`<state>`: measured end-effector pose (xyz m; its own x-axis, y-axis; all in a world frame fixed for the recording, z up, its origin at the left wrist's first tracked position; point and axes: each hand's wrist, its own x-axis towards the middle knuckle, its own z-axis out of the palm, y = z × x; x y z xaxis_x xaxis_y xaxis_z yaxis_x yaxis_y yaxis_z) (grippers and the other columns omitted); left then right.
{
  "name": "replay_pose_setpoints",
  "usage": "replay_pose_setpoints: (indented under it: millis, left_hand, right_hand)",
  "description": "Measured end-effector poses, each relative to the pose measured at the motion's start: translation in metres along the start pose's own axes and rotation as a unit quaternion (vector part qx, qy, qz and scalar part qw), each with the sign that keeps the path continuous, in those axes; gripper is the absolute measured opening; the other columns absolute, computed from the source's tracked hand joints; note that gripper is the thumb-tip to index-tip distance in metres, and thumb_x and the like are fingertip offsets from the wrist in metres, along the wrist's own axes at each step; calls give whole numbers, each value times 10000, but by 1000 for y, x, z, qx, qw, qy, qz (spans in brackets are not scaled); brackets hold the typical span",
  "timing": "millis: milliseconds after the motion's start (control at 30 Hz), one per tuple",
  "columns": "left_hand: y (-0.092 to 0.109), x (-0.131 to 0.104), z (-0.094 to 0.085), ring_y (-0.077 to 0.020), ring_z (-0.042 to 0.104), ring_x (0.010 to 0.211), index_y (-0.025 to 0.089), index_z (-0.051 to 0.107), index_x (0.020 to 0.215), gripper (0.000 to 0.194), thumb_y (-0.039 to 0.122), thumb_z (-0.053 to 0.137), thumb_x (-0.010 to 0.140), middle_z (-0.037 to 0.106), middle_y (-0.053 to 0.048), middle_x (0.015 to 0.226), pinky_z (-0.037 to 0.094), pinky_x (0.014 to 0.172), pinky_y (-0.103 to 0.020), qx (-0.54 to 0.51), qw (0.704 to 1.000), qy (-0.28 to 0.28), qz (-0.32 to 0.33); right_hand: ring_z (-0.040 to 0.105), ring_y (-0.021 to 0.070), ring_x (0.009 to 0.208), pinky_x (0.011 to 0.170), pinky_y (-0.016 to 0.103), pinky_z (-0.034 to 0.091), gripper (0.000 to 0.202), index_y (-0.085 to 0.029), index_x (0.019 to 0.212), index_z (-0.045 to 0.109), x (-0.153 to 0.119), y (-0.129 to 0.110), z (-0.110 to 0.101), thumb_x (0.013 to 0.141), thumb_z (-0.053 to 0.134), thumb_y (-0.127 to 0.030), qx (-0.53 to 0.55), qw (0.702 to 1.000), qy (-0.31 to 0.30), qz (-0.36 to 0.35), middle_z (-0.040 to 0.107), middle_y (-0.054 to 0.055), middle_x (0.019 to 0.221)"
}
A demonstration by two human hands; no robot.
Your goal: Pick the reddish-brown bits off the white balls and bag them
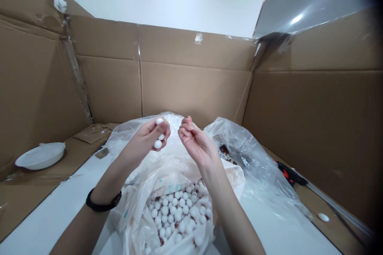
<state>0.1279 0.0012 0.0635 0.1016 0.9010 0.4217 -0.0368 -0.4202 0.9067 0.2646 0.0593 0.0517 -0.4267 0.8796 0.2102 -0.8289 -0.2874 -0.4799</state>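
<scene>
My left hand [153,133], with a black band on its wrist, is closed around several small white balls [158,144] that show between the fingers and on top. Across a short gap, my right hand [194,139] is turned palm inward with its fingers curled in a pinch; whatever they hold, if anything, is too small or hidden. Below both hands lies a white plastic bag [136,223], its mouth open, full of loose white balls [178,211] with reddish-brown bits among them.
Clear plastic sheeting [254,159] spreads behind and right of the bag. A white bowl [42,156] stands at left on cardboard. On the right lies a black-and-red tool [289,173] near a white piece [323,217]. Tall cardboard walls [191,83] enclose the work surface.
</scene>
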Motion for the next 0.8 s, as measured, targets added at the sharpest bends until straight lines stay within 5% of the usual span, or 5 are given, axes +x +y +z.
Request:
replay_pose_setpoints:
  millis: [67,133,233,367,800]
  left_hand:
    - [-6,7,-2,-29,322,418,149,478,683,332,387,495,914,393,47,591,279,381,-134,-198,977,0,-77]
    - [-14,13,-3,-11,317,396,142,460,713,291,283,412,963,366,52,598,254,341,-99,-377,911,19,-168]
    - [-26,19,-3,1,367,403,131,454,776,287,188,277,996,383,41,626,255,325,-68,-484,841,54,-235]
    - [-33,18,2,7,403,430,118,474,845,231,174,303,989,428,25,676,321,360,-64,-490,838,50,-233]
    - [-34,27,-10,-17,345,334,134,514,807,155,144,414,925,414,49,574,257,265,-104,-400,874,-16,-274]
  right_hand:
    - [346,62,464,430,165,395,238,-195,745,468,2,1,-3,905,367,-51,-13,1000,0,2,405,-40,667]
    - [358,71,478,440,177,400,227,-193,752,465,4,2,-6,885,353,-46,-14,1000,8,16,414,-30,680]
    - [413,72,517,463,169,405,287,-187,774,457,6,1,-9,777,317,64,1,999,32,36,470,-4,717]
    - [421,59,529,476,143,394,322,-179,784,460,6,1,-8,756,327,112,17,999,33,34,494,-3,729]
    - [295,68,437,401,158,329,357,-174,668,497,9,8,-4,978,322,-194,6,1000,26,-1,420,-43,588]
